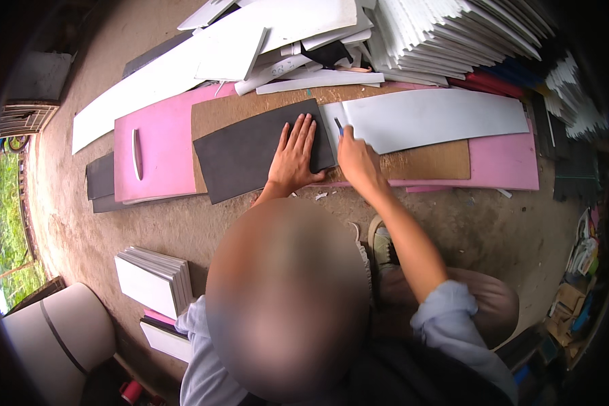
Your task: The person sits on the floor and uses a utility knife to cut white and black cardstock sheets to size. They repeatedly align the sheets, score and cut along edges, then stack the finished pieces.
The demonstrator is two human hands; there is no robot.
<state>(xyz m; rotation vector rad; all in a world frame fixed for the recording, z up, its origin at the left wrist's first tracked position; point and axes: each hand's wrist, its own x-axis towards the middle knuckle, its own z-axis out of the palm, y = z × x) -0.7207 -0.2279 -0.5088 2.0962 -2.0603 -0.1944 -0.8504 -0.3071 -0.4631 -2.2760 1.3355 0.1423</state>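
My left hand [294, 155] lies palm down on the black sheet [240, 149], fingers slightly apart, thumb splayed toward the sheet's right edge. My right hand [358, 157], just right of the black sheet, has its fingers clamped on the knife [339, 126], tip directed away from me. The white sheet [440, 122] extends right of the black sheet.
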